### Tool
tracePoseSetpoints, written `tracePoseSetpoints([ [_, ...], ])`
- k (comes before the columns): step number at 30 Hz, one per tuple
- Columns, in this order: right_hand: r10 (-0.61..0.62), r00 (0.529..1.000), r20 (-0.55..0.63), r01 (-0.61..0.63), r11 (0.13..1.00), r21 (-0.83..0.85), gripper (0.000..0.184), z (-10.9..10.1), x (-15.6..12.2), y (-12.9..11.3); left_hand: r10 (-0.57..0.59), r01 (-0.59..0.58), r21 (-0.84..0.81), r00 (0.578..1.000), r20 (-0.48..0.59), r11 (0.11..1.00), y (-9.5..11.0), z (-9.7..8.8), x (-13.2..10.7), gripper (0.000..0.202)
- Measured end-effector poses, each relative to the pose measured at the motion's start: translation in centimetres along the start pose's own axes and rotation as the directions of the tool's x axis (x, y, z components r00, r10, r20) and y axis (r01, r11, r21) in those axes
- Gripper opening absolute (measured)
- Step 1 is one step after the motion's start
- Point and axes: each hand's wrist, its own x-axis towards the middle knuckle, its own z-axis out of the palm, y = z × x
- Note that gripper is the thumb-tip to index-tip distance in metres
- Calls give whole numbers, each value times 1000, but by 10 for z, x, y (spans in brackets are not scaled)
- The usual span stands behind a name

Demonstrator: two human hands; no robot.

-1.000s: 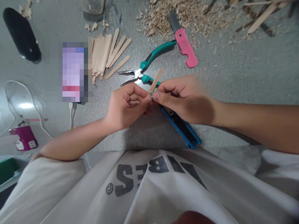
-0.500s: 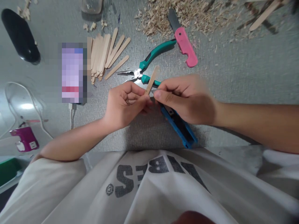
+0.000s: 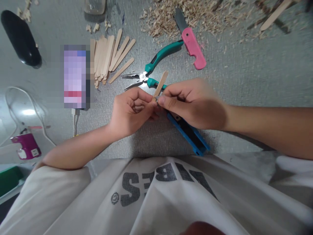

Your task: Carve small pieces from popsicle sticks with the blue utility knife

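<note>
My left hand (image 3: 132, 111) is closed, pinching a flat wooden craft stick (image 3: 161, 82) between thumb and fingertips near its lower end. The stick leans up and to the right. My right hand (image 3: 193, 104) is wrapped round a blue utility knife (image 3: 188, 133), whose body slants down and right beneath the palm. A small grey blade tip shows beyond my right thumb, against the stick beside my left fingertips. Just behind the hands lie green-handled long-nose pliers (image 3: 163, 56), jaws spread to the left, one handle partly hidden by my right hand and the stick.
Several craft sticks (image 3: 105, 58) are bunched beside a blurred-out phone (image 3: 74, 76) with a white cable. A pink-handled knife (image 3: 194, 49) touches a heap of wood shavings (image 3: 161, 19). A black case (image 3: 21, 37) and a purple plug adapter (image 3: 26, 146) lie at left.
The blade tip has slid slightly left and down onto the stick near my left fingertips. The knife's rear end has swung a little right. My left hand has barely moved.
</note>
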Motion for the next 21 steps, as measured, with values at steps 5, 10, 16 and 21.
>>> tracePoseSetpoints([
  [5,-19,1000,-17,18,1000,-16,53,1,0,0,33,-33,-9,999,9,999,-3,1,-1,41],
  [10,-69,994,-84,72,997,29,53,2,-1,5,21,-20,-69,1000,11,997,1,1,-1,35],
  [16,-115,991,-69,115,993,0,58,1,-1,7,-26,25,-57,1000,-15,998,0,1,0,36],
  [21,-75,997,-6,75,997,-34,53,-1,1,5,-18,18,-28,1000,-14,999,-2,1,1,39],
])
